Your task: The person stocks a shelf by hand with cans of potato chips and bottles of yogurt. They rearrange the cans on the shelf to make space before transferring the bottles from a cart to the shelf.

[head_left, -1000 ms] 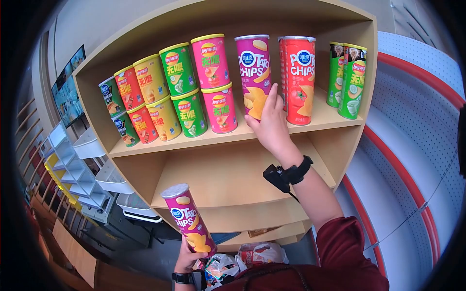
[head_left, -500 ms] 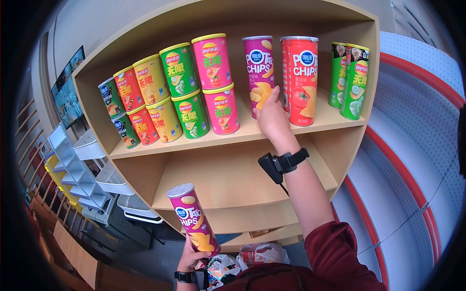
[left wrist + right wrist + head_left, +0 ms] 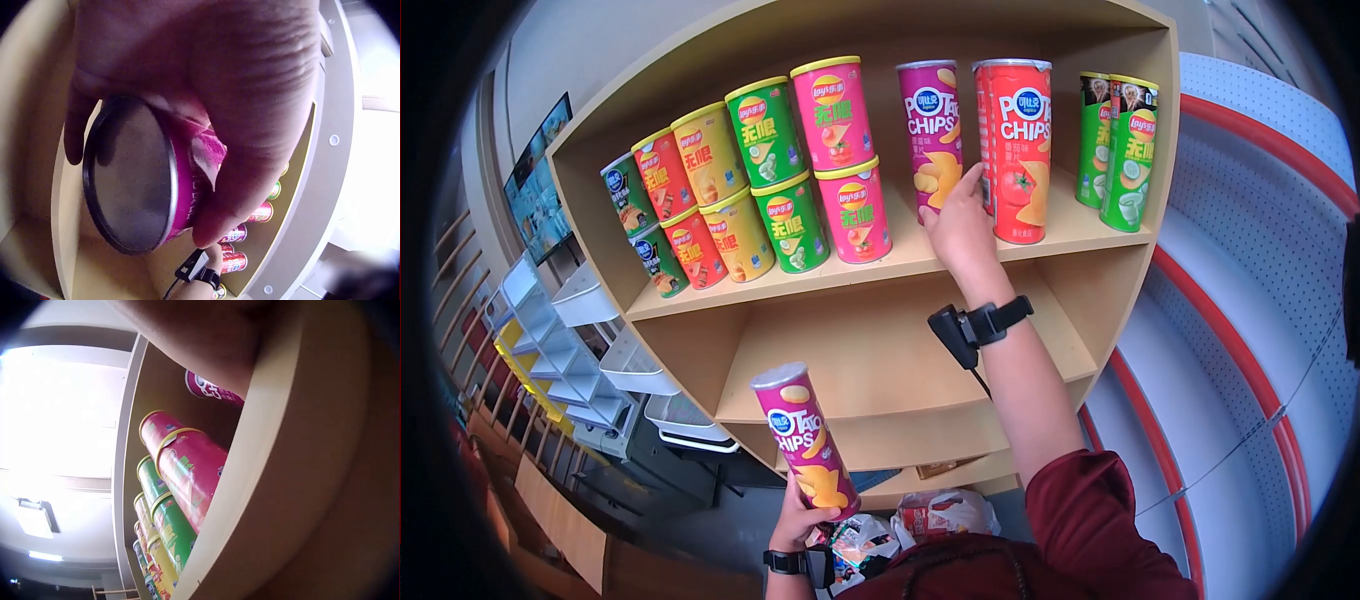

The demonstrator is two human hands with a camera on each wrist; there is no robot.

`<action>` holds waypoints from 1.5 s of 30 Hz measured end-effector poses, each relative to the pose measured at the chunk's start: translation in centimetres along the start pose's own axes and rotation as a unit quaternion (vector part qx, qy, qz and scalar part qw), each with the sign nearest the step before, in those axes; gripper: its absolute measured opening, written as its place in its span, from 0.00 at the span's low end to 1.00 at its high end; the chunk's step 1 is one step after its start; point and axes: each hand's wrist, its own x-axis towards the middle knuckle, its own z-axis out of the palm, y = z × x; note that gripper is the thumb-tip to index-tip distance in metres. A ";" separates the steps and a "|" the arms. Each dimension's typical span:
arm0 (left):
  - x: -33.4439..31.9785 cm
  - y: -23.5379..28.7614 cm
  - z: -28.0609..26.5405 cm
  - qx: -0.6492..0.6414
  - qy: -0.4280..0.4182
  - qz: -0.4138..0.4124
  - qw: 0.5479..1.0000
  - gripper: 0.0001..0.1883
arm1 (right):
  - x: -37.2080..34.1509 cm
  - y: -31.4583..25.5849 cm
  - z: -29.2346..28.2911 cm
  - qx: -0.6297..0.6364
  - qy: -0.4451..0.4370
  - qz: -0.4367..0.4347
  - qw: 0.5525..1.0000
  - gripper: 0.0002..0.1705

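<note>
On the upper shelf stands a purple potato chips can (image 3: 933, 130), upright beside a red chips can (image 3: 1022, 150). My right hand (image 3: 965, 235) is at its lower front, fingers against the can's lower part; how far they wrap round it is hidden. A second purple can (image 3: 805, 440) is gripped low by my left hand (image 3: 795, 520), held tilted in front of the lower shelves. The left wrist view shows the thumb and fingers of my left hand (image 3: 250, 112) round that can, its metal end (image 3: 128, 178) facing the camera.
Stacked short cans, among them pink (image 3: 852, 215), green (image 3: 791, 228) and yellow ones, fill the shelf's left side. Green tall cans (image 3: 1131, 155) stand at its right end. Plastic bags (image 3: 945, 515) lie below. White perforated shelving (image 3: 1250, 300) flanks the right side.
The purple can on the shelf has shifted back and right, closer to the red can, with my right hand following. The left hand's can has moved slightly right and up.
</note>
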 end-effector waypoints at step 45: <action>23.6 13.3 22.9 0.409 -0.018 0.345 0.845 0.45 | -1.6 10.1 -5.0 -0.046 0.218 -0.172 0.959 0.45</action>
